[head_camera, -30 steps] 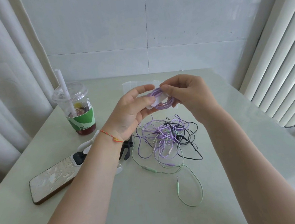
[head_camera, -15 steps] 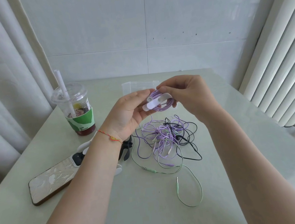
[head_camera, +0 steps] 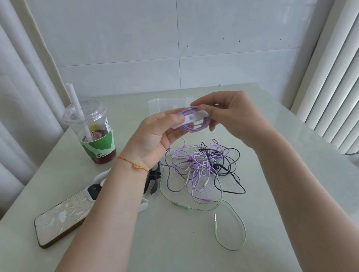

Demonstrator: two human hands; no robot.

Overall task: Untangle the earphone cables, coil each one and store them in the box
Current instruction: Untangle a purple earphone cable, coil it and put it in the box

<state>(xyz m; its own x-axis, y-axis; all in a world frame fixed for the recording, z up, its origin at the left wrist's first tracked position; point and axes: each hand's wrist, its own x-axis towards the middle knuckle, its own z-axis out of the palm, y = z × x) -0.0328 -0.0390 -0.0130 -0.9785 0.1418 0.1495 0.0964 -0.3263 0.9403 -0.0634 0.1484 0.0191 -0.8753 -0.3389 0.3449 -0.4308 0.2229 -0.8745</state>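
Note:
Above the table's middle, my left hand (head_camera: 156,136) and my right hand (head_camera: 230,116) both hold a coiled purple earphone cable (head_camera: 195,127). A white strap (head_camera: 191,119) lies across the coil, pinched under my left thumb and my right fingertips. Below the hands, a tangle of purple, black and pale green cables (head_camera: 202,167) lies on the table. A green cable end with its jack plug (head_camera: 216,224) loops toward me. The clear plastic box (head_camera: 165,103) stands behind my hands, partly hidden by them.
An iced drink cup with a straw (head_camera: 93,132) stands at the back left. A phone (head_camera: 60,220) lies face down at the left. White and black clips (head_camera: 153,179) lie under my left forearm. Curtains hang on both sides of the table.
The white strap has come across the front of the purple coil, and my fingers have shifted along it. The coil has turned slightly. The tangle on the table has not moved.

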